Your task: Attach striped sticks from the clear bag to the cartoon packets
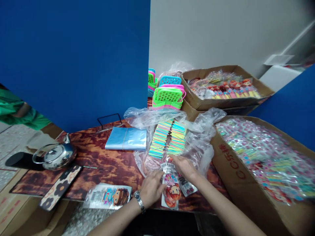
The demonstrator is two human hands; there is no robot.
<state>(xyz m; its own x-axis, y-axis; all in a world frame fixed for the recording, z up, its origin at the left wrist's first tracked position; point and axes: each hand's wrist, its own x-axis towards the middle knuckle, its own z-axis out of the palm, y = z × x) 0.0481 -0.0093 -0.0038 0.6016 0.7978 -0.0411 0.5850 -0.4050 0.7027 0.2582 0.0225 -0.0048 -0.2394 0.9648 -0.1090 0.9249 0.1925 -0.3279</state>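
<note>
A printed plastic packet [169,193] with a cartoon character on it lies in front of me at the table's front edge. My left hand [152,186], with a metal-link watch on the wrist, grips its left edge between thumb and fingers. At the packet's top end is my right hand [184,167], its fingers bent together; what they pinch is hidden. Partly under my right forearm lies a second packet [188,187]. Just beyond both hands, colourful thin sticks [159,139] lie in two rows on crumpled clear plastic [201,147].
A blue plastic stack [126,138], printed packet [107,196], flowered case [60,188] and metal kettle [57,154] are left. Behind stand coloured baskets [168,95]. Cartons [228,164] of packaged items fill the right. Blue partitions [73,59] stand behind; a green-sleeved person [22,109] is far left.
</note>
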